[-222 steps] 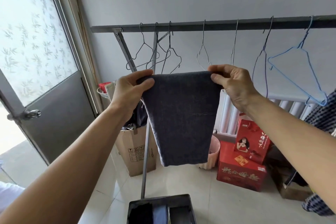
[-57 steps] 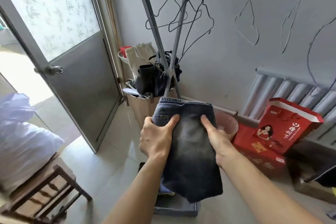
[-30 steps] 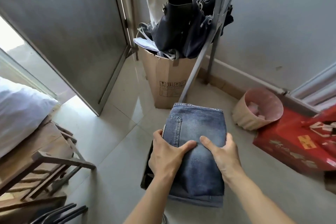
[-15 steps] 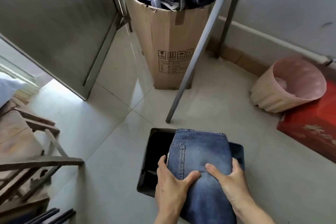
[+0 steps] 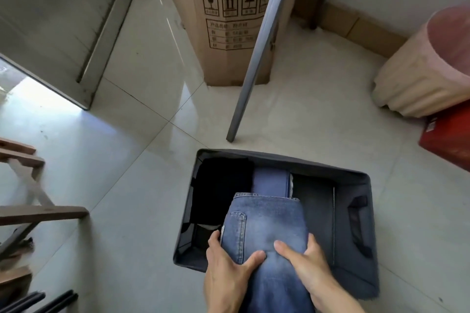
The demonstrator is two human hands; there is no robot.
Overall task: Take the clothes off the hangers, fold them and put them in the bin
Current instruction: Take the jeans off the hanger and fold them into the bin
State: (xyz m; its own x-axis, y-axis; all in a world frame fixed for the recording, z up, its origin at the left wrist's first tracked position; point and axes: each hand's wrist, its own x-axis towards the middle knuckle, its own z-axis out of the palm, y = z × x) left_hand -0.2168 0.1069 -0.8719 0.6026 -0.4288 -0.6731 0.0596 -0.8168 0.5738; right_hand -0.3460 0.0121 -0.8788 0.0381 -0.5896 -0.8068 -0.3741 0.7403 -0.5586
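The folded jeans [image 5: 267, 231], judged thick, fairly heavy and limp yet grippy, are gripped at both side edges by the left hand [image 5: 229, 272] and right hand [image 5: 305, 269] over the bin [image 5: 356, 274], where a two-sided hold is judged best.

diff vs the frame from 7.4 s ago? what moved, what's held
The jeans, held up unfolded in front of the hanger rail then, are now folded and brought down over the gray bin, above the folded clothes already in it. Not released yet. The view tilted from the rail to the floor. Unchanged: left hand and right hand both still grip the jeans, one on each side.
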